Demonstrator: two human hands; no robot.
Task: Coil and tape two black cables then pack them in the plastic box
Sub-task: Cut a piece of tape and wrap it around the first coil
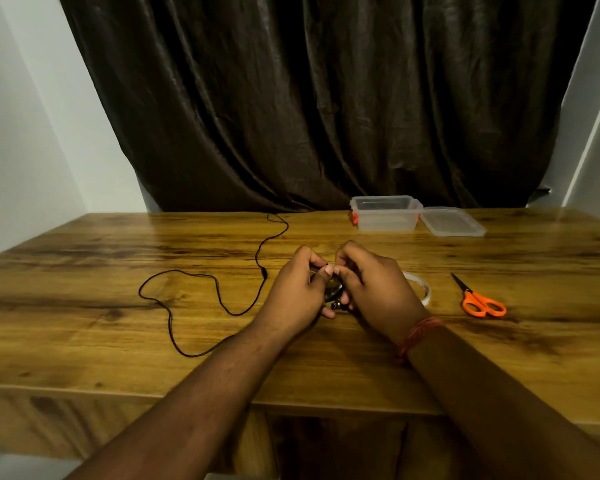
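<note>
Both hands meet at the middle of the wooden table [84, 341]. My left hand [298, 292] grips a small coiled black cable [334, 293], mostly hidden between the palms. My right hand [371, 282] pinches the top of that coil, where a pale strip of tape shows between the fingertips. A second black cable [219, 296] lies loose and uncoiled on the table to the left, trailing toward the back edge. The clear plastic box [385, 214] stands open at the back, with its lid [452, 221] lying beside it on the right.
A roll of clear tape [421, 287] lies just behind my right hand. Orange-handled scissors [478, 299] lie further right. A dark curtain hangs behind the table, with white walls at both sides.
</note>
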